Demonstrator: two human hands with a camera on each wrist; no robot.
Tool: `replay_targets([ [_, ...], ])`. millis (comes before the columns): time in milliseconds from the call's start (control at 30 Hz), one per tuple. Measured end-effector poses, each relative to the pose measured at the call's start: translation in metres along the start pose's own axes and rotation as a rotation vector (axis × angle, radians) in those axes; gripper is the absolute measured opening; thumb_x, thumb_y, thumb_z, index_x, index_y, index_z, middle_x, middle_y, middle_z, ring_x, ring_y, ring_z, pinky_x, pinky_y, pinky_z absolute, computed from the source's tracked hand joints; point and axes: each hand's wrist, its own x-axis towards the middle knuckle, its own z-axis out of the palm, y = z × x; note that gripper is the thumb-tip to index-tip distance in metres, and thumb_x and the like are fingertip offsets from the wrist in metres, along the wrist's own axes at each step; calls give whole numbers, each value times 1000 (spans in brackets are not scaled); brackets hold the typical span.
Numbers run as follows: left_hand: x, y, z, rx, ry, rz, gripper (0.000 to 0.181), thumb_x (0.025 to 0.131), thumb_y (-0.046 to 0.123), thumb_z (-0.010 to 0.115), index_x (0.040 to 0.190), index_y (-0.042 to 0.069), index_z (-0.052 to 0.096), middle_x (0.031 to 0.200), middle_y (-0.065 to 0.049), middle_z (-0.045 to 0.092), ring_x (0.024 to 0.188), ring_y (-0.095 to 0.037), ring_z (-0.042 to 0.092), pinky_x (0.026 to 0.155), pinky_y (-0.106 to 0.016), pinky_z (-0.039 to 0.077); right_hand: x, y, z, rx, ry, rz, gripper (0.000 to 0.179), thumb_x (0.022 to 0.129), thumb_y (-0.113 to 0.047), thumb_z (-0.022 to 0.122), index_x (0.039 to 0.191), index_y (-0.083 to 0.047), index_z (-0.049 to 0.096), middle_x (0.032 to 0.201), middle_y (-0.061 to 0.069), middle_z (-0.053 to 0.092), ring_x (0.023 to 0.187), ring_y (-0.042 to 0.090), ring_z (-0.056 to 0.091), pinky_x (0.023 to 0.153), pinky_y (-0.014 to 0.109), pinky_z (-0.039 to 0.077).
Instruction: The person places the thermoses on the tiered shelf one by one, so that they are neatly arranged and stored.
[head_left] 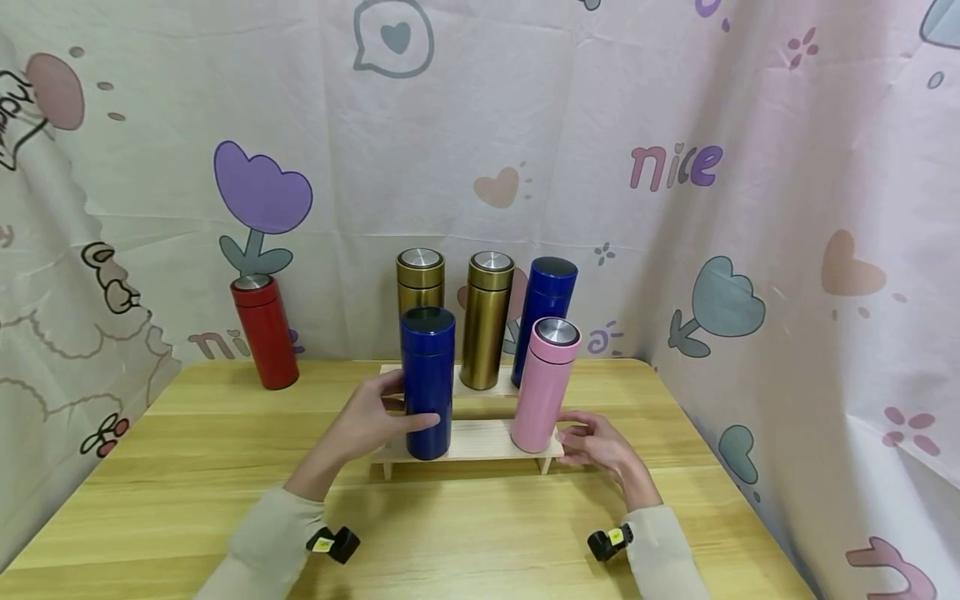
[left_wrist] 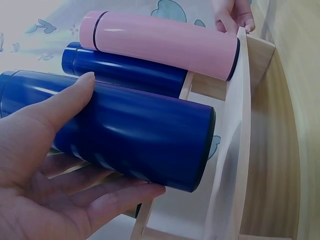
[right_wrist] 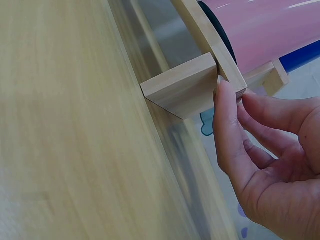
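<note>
My left hand grips a dark blue thermos flask around its body, thumb on one side and fingers on the other. In the left wrist view, a small gap shows between the flask's base and the lower step of the wooden rack. A pink thermos flask stands on the right part of that step. At the rack's right end, my right hand pinches the edge of the board between thumb and fingers, as the right wrist view shows above a rack leg.
On the rack's upper step stand two gold flasks, one at left partly hidden and one in the middle, with another blue flask at right. A red flask stands on the wooden table at back left. A printed curtain hangs behind.
</note>
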Motion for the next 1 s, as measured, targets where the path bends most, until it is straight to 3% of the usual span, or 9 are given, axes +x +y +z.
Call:
replay_targets([
  [500,8,6,16,-12,-13,38,70,86,33,86,142,4,57,133,-20,68,110,-33,72,95,-51,61,-1,-2,1,3,-7,7,53,99,-4,65,148,5,46,106,10,66,87,18,68,86,38,65],
  [833,14,11,29,-23,10,12,72,83,34,88,142,6,58,133,-17,69,114,-36,72,95,-54,61,-1,-4,1,-1,-10,13,53,101,-5,64,149,5,45,104,9,63,87,16,65,85,36,65],
  [1000,18,12,35,-47,-7,22,73,83,33,88,144,8,56,136,-16,68,116,-37,71,96,-54,61,-2,-5,1,4,-22,4,53,101,-5,63,150,5,44,105,9,64,87,17,66,85,36,65],
])
